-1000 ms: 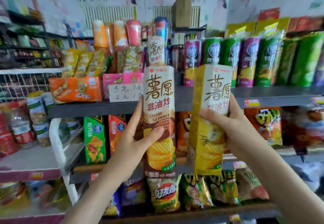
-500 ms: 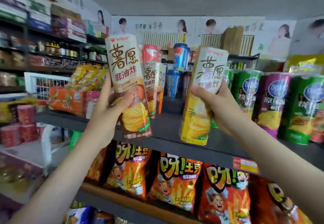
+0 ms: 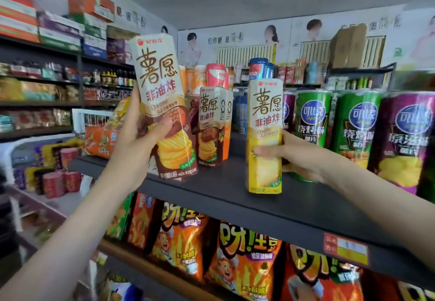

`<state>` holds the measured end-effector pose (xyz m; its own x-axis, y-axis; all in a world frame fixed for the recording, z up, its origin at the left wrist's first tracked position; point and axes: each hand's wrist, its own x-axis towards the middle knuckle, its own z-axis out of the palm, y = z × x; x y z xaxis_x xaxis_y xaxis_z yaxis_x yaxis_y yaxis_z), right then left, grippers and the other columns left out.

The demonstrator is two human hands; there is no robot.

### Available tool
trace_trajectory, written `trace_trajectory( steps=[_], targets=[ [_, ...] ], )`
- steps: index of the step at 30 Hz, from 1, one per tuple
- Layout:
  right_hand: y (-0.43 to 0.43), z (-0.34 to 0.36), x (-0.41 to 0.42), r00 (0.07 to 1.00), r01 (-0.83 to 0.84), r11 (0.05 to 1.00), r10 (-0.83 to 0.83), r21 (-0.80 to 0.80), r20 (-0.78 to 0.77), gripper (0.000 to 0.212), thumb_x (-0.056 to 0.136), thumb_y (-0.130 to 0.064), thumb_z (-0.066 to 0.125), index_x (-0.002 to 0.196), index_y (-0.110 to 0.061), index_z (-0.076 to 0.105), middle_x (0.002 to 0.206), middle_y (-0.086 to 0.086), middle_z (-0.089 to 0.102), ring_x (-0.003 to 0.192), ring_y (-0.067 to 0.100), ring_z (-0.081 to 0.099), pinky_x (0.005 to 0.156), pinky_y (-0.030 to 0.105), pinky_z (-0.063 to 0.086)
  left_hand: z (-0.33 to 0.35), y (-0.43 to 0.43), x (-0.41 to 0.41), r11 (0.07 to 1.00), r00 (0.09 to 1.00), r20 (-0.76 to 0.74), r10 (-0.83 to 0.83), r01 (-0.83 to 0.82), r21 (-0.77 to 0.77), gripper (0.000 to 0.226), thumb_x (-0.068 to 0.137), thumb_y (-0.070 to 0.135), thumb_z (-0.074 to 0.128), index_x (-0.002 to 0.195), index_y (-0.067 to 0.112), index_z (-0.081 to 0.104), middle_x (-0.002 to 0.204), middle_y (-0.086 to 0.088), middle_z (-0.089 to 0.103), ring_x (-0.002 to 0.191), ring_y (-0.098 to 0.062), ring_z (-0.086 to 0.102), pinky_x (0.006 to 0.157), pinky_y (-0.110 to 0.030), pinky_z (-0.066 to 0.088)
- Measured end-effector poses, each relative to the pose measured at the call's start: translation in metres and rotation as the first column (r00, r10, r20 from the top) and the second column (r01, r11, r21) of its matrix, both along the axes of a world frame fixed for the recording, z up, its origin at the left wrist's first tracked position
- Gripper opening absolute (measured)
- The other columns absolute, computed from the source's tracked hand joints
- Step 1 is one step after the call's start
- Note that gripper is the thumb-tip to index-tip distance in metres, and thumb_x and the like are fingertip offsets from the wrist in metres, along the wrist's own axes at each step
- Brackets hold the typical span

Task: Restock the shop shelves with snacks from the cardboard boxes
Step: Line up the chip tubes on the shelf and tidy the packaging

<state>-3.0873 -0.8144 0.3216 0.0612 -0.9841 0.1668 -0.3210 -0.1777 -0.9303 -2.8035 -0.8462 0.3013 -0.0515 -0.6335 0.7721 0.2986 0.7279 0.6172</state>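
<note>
At a dark shop shelf (image 3: 230,202), a person holds up two tall cartons of crisps, one in each bare hand. The left hand (image 3: 131,152) grips a brown snack box (image 3: 162,98) round its middle. The thumb (image 3: 160,127) is curled across the printed front and the other fingers are hidden behind. The carton leans to the left, its base over the front of the shelf; whether it touches the board cannot be told. The right hand (image 3: 306,159) clamps a yellow snack box (image 3: 264,117) low on its body, fingers (image 3: 266,152) wrapped across the front. That carton stands upright with its base on the shelf, near the front edge.

Both are slim, square-edged cardboard cartons with a glossy print. Each is cream on top with large brown characters and shows ridged crisps below. The shelf board is flat, matt and dark grey.

A matching brown carton (image 3: 211,124) stands on the shelf between the two held boxes, further back. To the right stand round, shiny canisters, one green (image 3: 310,121) and one purple (image 3: 404,140). The right hand covers the green canister's base, and the yellow snack box hides most of another purple canister behind it. Crinkled orange foil bags (image 3: 242,260) fill the tier below, and a red and yellow price tag (image 3: 346,249) sits on the shelf's front lip.
</note>
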Motion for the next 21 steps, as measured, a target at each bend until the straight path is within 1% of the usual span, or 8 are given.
trace_trajectory(
  steps=[2,5,8,10,11,16,19,21],
  targets=[
    [-0.002,0.000,-0.005,1.000,-0.013,1.000,0.013,0.028,-0.020,0.059,0.065,-0.024,0.079,0.119,-0.027,0.057,0.110,-0.006,0.072,0.104,0.015,0.066,0.090,0.043,0.051,0.009,-0.009,-0.001,1.000,1.000,-0.001,0.001,-0.001,-0.012,0.084,0.079,0.020,0.066,0.150,0.040,0.025,0.134,0.010,0.058,0.123,-0.013,0.055,0.096,-0.035,0.047],
    [-0.024,-0.006,0.002,0.994,0.106,0.994,-0.106,-0.025,0.023,0.047,0.074,-0.013,0.080,0.116,-0.020,0.059,0.105,-0.001,0.074,0.098,0.017,0.070,0.085,0.041,0.055,0.023,-0.025,-0.004,0.999,1.000,-0.013,-0.020,0.020,-0.027,0.081,0.082,0.014,0.065,0.149,0.041,0.027,0.134,0.007,0.058,0.123,-0.015,0.056,0.097,-0.042,0.048],
    [-0.058,-0.016,0.017,0.972,0.216,0.973,-0.206,-0.082,0.112,0.058,0.071,-0.009,0.084,0.119,-0.011,0.054,0.106,0.005,0.072,0.096,0.019,0.070,0.083,0.040,0.057,0.037,-0.042,-0.006,0.997,0.998,0.003,-0.068,0.068,-0.043,0.082,0.082,0.013,0.065,0.149,0.041,0.027,0.134,0.010,0.057,0.122,-0.011,0.056,0.092,-0.033,0.052],
    [-0.076,-0.018,0.028,0.960,0.267,0.957,-0.253,-0.110,0.123,0.043,0.074,-0.004,0.081,0.107,-0.012,0.053,0.099,0.003,0.070,0.090,0.015,0.068,0.076,0.033,0.057,0.042,-0.054,-0.002,0.994,0.996,0.006,-0.093,0.093,-0.049,0.085,0.076,0.014,0.063,0.148,0.042,0.028,0.132,0.013,0.059,0.120,-0.008,0.057,0.088,-0.028,0.052],
    [-0.084,-0.018,0.032,0.951,0.297,0.948,-0.283,-0.113,0.124,0.043,0.075,-0.005,0.080,0.105,-0.014,0.051,0.100,0.002,0.067,0.090,0.014,0.066,0.073,0.030,0.056,0.044,-0.059,0.002,0.994,0.995,0.013,-0.097,0.098,-0.055,0.086,0.075,0.014,0.063,0.148,0.043,0.028,0.132,0.013,0.058,0.121,-0.007,0.056,0.091,-0.029,0.051],
    [-0.103,-0.015,0.044,0.921,0.389,0.915,-0.382,-0.106,0.079,0.065,0.066,-0.021,0.089,0.115,-0.014,0.046,0.107,0.003,0.068,0.091,0.014,0.067,0.063,0.026,0.054,0.048,-0.086,0.023,0.994,0.995,-0.014,-0.102,0.101,-0.050,0.086,0.075,0.012,0.063,0.149,0.038,0.028,0.134,0.009,0.058,0.120,-0.009,0.057,0.099,-0.035,0.048],
    [-0.093,-0.013,0.049,0.941,0.339,0.938,-0.338,-0.077,0.023,0.064,0.068,-0.024,0.087,0.118,-0.017,0.047,0.107,0.000,0.069,0.092,0.013,0.068,0.068,0.030,0.056,0.047,-0.097,0.033,0.993,0.994,-0.009,-0.106,0.105,-0.053,0.081,0.083,0.008,0.060,0.150,0.036,0.026,0.135,0.006,0.057,0.122,-0.012,0.056,0.101,-0.039,0.047],
    [-0.083,-0.009,0.051,0.957,0.284,0.958,-0.286,-0.042,-0.042,0.056,0.075,-0.017,0.080,0.119,-0.020,0.044,0.111,0.000,0.068,0.099,0.016,0.066,0.082,0.038,0.056,0.044,-0.102,0.036,0.994,0.995,-0.017,-0.097,0.096,-0.044,0.080,0.085,0.005,0.059,0.151,0.036,0.025,0.134,0.007,0.058,0.120,-0.011,0.058,0.099,-0.036,0.048]
  ],
)
